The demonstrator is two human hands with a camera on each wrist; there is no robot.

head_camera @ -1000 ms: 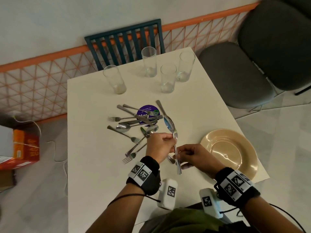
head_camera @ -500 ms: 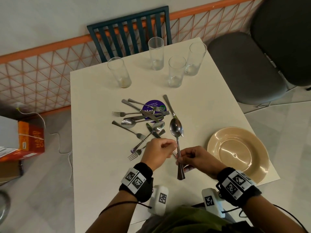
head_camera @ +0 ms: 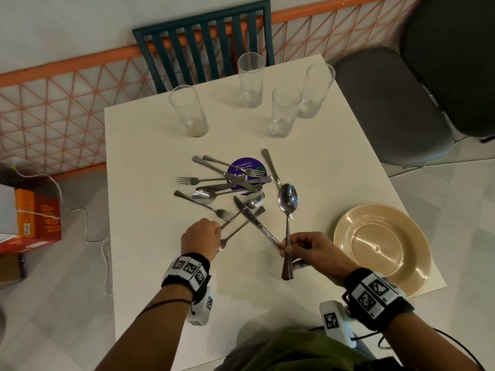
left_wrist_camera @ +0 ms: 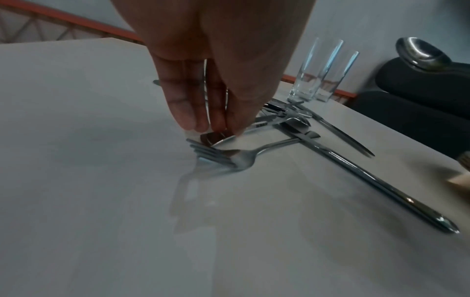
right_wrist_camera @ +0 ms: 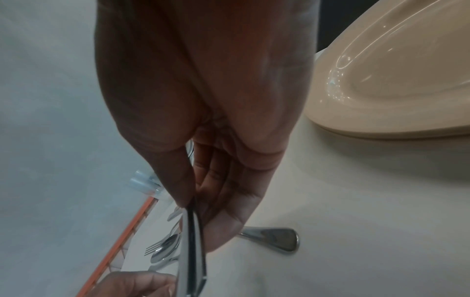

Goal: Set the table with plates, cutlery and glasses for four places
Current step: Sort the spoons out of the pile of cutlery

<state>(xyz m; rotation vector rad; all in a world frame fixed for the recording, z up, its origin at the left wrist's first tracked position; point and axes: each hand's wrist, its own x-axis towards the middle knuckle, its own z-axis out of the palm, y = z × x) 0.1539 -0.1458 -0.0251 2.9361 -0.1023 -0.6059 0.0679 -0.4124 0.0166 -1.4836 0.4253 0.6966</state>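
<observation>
- right hand [head_camera: 310,250] pinches a spoon [head_camera: 288,202] by the handle, bowl up and away from the body; a second handle seems stacked behind it, can't tell what piece
- left hand [head_camera: 201,238] has fingertips [left_wrist_camera: 193,122] bunched down on a handle end at the near edge of the cutlery pile [head_camera: 230,188]; grip not clear
- pile sits mid table [head_camera: 150,263], partly over a purple sticker [head_camera: 245,167]
- plate [head_camera: 381,247] at the right near corner
- four glasses [head_camera: 284,111] upright at the far side
</observation>
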